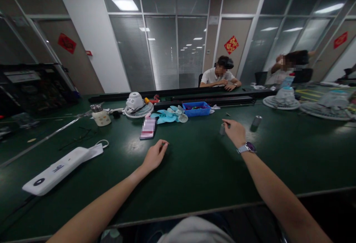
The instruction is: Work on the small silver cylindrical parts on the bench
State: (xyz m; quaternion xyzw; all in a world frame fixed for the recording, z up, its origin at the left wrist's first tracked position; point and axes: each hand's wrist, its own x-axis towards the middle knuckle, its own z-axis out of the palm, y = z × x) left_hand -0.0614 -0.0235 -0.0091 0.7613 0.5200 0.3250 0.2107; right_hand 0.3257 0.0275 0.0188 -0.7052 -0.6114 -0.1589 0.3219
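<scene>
From where I stood, the workpiece, a small grey cylinder [222,129], was at the right hand [235,133], above the middle of the green table [200,172]. The thumb and forefinger of this hand met the cylinder's upper end; I could not tell whether they were clamped on it, or whether its lower end touched the table. A watch [247,147] with a metallic band encircled the right wrist.

A metal canister [257,120] stood upright on the table, just to the right of the right hand and apart from it. The left hand [154,156] was positioned low over the table, fingers curled, thumb close to the forefinger; I could not tell whether the two tips were in contact. The phone [148,128] was the item nearest to that hand, lying beyond it.

Behind the phone were the light-blue fan blades [168,115], located between the white fan unit [135,101] and the blue tray [198,113]. The tray contained small parts, too blurred to identify. A long white device [57,172] lay at the left, and a seated person [215,76] occupied the far side.
</scene>
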